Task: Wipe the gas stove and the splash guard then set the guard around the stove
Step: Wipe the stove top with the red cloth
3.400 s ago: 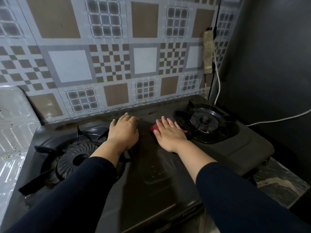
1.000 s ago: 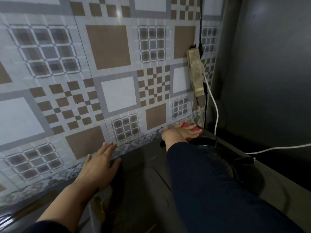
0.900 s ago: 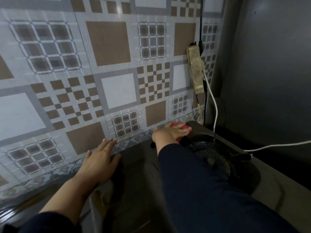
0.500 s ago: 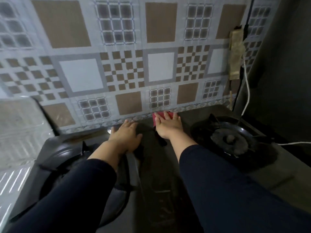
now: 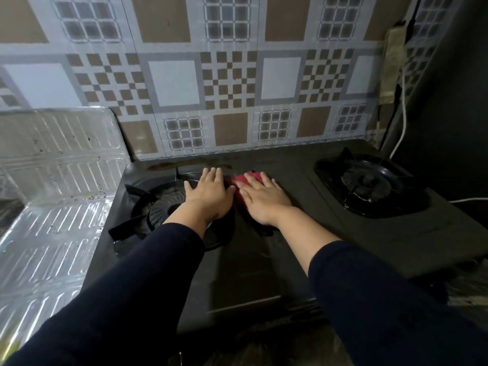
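The black two-burner gas stove (image 5: 295, 249) fills the middle of the view. My right hand (image 5: 262, 198) lies flat on a red cloth (image 5: 239, 180) and presses it onto the stove top between the burners, near the back edge. My left hand (image 5: 208, 195) rests flat beside it, palm down over the right rim of the left burner (image 5: 158, 210), fingers apart, holding nothing. The silver foil splash guard (image 5: 58, 159) stands folded at the left of the stove, speckled with dark spots.
The right burner (image 5: 369, 180) has its grate in place. A tiled wall (image 5: 227, 83) runs behind the stove. A power strip (image 5: 393, 64) hangs on the wall at the right, with a white cable (image 5: 402, 120) running down past the stove's corner. A dark wall closes the right side.
My right hand has slid the red cloth from the back right corner leftward and a little nearer, to the middle of the stove. My left hand stays flat beside it. The view has pulled back.
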`<move>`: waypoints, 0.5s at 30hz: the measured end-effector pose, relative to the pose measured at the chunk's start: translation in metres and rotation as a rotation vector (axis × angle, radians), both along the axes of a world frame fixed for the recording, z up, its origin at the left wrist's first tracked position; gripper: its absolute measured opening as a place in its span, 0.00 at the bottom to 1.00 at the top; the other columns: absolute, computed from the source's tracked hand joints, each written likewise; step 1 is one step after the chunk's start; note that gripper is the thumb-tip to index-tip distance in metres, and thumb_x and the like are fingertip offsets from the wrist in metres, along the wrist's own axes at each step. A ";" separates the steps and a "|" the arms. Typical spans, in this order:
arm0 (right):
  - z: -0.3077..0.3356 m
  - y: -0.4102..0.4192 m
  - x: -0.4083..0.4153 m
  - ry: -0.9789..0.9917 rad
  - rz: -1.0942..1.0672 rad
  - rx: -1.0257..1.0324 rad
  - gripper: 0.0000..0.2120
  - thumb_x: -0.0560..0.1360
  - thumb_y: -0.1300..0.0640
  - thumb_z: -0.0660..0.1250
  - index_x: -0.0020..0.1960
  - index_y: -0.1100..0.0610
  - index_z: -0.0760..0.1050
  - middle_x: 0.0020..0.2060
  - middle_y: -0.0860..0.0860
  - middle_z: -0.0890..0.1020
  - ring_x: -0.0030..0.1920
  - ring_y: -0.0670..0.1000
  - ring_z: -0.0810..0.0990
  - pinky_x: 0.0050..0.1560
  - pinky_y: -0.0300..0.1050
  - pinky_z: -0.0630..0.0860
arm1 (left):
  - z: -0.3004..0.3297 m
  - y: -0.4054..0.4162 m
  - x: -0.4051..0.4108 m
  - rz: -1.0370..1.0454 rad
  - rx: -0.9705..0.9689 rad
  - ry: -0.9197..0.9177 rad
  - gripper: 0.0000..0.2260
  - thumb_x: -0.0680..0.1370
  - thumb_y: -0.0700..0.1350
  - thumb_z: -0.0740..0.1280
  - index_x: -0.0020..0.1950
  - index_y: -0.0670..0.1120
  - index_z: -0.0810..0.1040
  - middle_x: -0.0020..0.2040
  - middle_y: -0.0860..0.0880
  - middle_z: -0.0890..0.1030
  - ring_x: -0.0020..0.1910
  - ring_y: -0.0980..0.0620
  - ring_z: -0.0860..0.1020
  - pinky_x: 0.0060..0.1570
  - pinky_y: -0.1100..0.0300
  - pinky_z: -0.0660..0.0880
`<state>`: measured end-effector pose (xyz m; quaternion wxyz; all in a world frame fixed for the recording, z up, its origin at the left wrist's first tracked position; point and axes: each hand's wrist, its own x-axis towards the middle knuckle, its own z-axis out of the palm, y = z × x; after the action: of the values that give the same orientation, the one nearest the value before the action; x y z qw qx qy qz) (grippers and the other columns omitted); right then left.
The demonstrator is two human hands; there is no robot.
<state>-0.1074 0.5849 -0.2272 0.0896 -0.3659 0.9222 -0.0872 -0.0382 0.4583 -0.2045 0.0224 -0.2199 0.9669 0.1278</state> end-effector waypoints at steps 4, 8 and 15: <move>-0.001 0.025 0.043 0.033 -0.013 -0.001 0.23 0.81 0.46 0.41 0.76 0.42 0.47 0.78 0.46 0.47 0.77 0.56 0.41 0.76 0.56 0.41 | -0.004 0.005 0.009 -0.011 0.024 0.024 0.30 0.81 0.58 0.47 0.79 0.46 0.44 0.80 0.50 0.42 0.78 0.52 0.39 0.73 0.36 0.40; -0.005 0.045 0.070 0.058 0.002 -0.006 0.23 0.81 0.44 0.42 0.76 0.40 0.47 0.78 0.47 0.46 0.77 0.57 0.40 0.76 0.56 0.41 | -0.006 0.006 0.013 -0.015 0.030 0.042 0.30 0.81 0.60 0.45 0.79 0.47 0.44 0.79 0.51 0.40 0.78 0.53 0.38 0.72 0.35 0.39; 0.001 0.032 0.044 0.049 -0.002 0.036 0.23 0.81 0.46 0.42 0.76 0.41 0.45 0.78 0.48 0.44 0.77 0.57 0.40 0.76 0.57 0.39 | -0.010 0.006 0.010 -0.028 -0.002 0.027 0.31 0.80 0.61 0.42 0.79 0.47 0.42 0.79 0.51 0.37 0.77 0.53 0.36 0.71 0.35 0.36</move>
<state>-0.0637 0.6173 -0.2265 0.0734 -0.3652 0.9260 -0.0616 -0.0279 0.4642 -0.2144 0.0109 -0.2048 0.9701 0.1296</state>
